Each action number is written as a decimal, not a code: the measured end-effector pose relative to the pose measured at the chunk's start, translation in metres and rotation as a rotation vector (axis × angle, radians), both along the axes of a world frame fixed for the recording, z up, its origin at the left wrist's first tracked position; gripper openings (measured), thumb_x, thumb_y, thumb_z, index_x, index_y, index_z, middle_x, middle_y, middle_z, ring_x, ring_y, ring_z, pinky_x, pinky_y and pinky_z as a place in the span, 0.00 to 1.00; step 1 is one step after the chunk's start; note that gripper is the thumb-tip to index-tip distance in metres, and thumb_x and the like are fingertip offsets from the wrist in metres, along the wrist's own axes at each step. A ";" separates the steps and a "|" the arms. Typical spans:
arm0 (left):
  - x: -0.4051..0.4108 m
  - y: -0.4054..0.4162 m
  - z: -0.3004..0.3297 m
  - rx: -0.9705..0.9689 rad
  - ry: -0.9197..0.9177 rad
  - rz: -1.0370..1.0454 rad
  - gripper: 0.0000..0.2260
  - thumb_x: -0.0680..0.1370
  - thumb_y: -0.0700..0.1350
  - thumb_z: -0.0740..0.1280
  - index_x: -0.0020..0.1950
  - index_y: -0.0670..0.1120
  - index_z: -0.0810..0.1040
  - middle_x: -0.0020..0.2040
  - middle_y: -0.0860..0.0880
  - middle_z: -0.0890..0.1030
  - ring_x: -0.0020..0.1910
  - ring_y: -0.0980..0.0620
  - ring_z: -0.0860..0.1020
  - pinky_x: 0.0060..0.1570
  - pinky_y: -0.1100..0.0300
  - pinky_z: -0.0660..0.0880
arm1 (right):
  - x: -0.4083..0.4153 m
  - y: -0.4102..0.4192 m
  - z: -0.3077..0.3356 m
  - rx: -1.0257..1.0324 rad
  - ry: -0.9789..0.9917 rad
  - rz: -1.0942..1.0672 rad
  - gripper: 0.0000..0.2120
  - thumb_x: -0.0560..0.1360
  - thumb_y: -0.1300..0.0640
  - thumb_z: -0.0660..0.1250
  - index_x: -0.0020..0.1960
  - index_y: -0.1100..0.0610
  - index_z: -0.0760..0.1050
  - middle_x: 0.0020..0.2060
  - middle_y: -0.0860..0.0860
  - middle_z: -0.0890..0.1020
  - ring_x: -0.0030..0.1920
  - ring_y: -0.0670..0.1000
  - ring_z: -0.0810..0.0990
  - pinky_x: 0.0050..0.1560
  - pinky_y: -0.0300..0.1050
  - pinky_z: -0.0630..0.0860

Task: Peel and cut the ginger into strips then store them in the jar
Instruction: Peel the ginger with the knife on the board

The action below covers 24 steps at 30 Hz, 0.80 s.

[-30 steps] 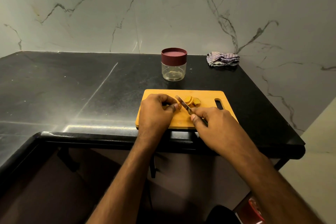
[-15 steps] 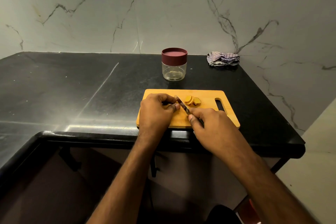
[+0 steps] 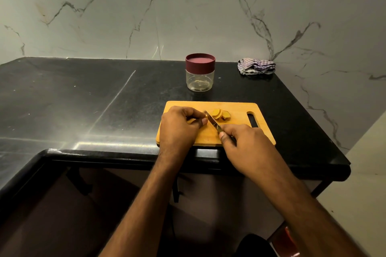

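A wooden cutting board (image 3: 236, 108) lies near the counter's front edge. Several yellow ginger slices (image 3: 220, 114) lie on its middle. My left hand (image 3: 179, 127) sits on the board's left part with curled fingers pinching a small ginger piece that is mostly hidden. My right hand (image 3: 248, 144) grips a knife (image 3: 213, 122) by its handle; the blade points up-left and its tip meets the left fingertips. Behind the board stands a clear jar (image 3: 200, 78) with a maroon lid on it.
The black stone counter (image 3: 83, 100) runs left and wraps round a corner at the front. A crumpled checked cloth (image 3: 256, 66) lies at the back right by the marble wall. The counter's right edge drops off just past the board.
The knife blade has shifted slightly in a cutting motion against the held piece. My left hand and the slices stay where they were.
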<state>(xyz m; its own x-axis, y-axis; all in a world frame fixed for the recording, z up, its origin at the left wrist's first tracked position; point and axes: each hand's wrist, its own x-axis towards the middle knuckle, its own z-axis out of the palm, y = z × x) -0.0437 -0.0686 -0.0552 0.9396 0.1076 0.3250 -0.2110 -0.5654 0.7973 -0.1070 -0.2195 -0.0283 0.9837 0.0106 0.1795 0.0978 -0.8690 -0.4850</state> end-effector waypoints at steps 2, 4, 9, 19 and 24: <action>0.000 0.000 0.000 -0.007 -0.001 0.001 0.04 0.73 0.44 0.77 0.47 0.51 0.87 0.42 0.60 0.83 0.40 0.75 0.75 0.39 0.83 0.67 | 0.000 0.001 -0.001 -0.001 0.004 0.019 0.17 0.81 0.46 0.58 0.68 0.44 0.72 0.43 0.43 0.75 0.41 0.44 0.75 0.34 0.34 0.68; 0.000 0.000 0.000 -0.005 -0.001 0.007 0.04 0.73 0.44 0.77 0.46 0.51 0.87 0.45 0.58 0.85 0.40 0.73 0.75 0.39 0.83 0.67 | 0.000 0.001 -0.002 -0.005 -0.007 0.029 0.17 0.81 0.46 0.58 0.69 0.44 0.72 0.47 0.45 0.78 0.42 0.44 0.75 0.35 0.34 0.68; 0.001 0.000 0.000 0.001 0.014 0.012 0.03 0.74 0.45 0.77 0.47 0.51 0.87 0.46 0.58 0.85 0.42 0.70 0.76 0.42 0.80 0.65 | -0.002 0.001 -0.002 0.003 -0.055 0.004 0.17 0.81 0.46 0.58 0.69 0.45 0.72 0.47 0.44 0.79 0.40 0.43 0.75 0.36 0.34 0.70; 0.000 0.000 0.001 -0.025 0.029 -0.006 0.03 0.74 0.43 0.76 0.45 0.51 0.87 0.44 0.59 0.84 0.45 0.66 0.78 0.47 0.73 0.70 | -0.008 0.007 -0.001 -0.029 -0.070 0.010 0.17 0.82 0.48 0.57 0.69 0.46 0.72 0.41 0.44 0.75 0.35 0.42 0.72 0.30 0.31 0.63; 0.000 0.000 0.001 -0.019 0.029 -0.012 0.04 0.74 0.42 0.76 0.44 0.52 0.86 0.43 0.60 0.83 0.45 0.67 0.77 0.46 0.73 0.69 | -0.007 0.009 0.001 -0.047 -0.044 -0.004 0.17 0.82 0.48 0.57 0.69 0.45 0.72 0.41 0.44 0.74 0.37 0.43 0.72 0.31 0.31 0.64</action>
